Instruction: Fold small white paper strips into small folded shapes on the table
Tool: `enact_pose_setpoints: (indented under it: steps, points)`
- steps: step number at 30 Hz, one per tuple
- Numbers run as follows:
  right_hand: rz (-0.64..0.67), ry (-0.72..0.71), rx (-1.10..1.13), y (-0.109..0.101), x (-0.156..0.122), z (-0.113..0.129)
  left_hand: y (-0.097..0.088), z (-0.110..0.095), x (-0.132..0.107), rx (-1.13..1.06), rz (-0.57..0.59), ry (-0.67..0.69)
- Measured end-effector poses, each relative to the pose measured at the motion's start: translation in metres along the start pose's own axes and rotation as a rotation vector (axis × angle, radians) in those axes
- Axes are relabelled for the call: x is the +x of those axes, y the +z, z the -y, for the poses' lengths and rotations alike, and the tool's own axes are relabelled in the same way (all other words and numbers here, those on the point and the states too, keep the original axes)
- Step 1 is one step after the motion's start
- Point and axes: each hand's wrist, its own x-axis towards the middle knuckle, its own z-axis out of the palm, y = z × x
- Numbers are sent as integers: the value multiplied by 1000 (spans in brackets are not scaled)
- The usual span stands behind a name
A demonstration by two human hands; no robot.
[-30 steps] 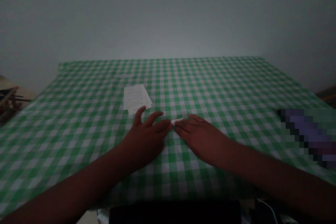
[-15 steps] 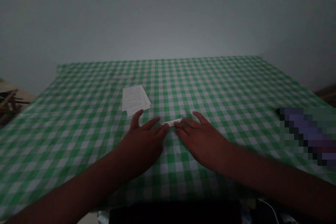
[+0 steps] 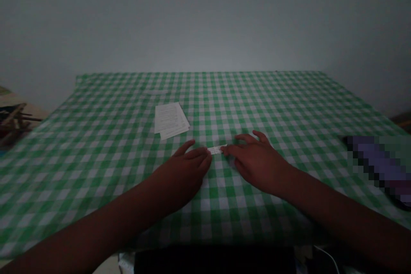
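Observation:
A narrow folded strip of white printed paper [image 3: 215, 150] lies on the checked tablecloth between my two hands. At its left end, my left hand [image 3: 184, 169] has its fingers drawn together on the paper, with one finger lifted away. My right hand [image 3: 260, 162] is open, its fingers spread; one fingertip presses the strip's right end. The middle of the strip shows, and its ends are partly hidden by fingertips.
A few printed white sheets [image 3: 171, 120] overlap beyond my left hand. Behind them is a thin pale strip [image 3: 156, 92]. A pixelated dark-edged purple object [image 3: 379, 162] lies at the right. The green-and-white tablecloth [image 3: 257, 102] reaches a pale wall [image 3: 224, 21].
My right hand has moved rightward and its fingers have spread, showing more of its side of the paper. My left fingers have closed together at the left end. The view has shifted slightly.

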Motion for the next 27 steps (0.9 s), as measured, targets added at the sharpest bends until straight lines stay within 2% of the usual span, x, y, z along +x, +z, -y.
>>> enact_pose_setpoints:
  steps: [3, 7, 9, 12, 16, 22, 27]
  points:
    - [-31, 64, -25, 2, 3, -8, 1, -1, 1, 7, -25, 21]
    - [-67, 54, -7, 1, 8, -16, -1, -5, 2, 23, -35, 28]
    - [-131, 65, -12, -1, 9, -16, -2, -6, 3, 18, -42, 30]
    - [-225, -9, 17, -1, 8, -9, -1, -8, 4, 13, -39, 16]
    - [-125, -277, 82, 10, 2, 7, 3, -11, 5, 49, -14, 20]
    - [-9, -283, 2, 21, -5, 18, 7, -14, 3, 111, -3, -25]
    - [10, -278, 18, 16, -4, 18, -4, -10, 6, 124, 58, -141]
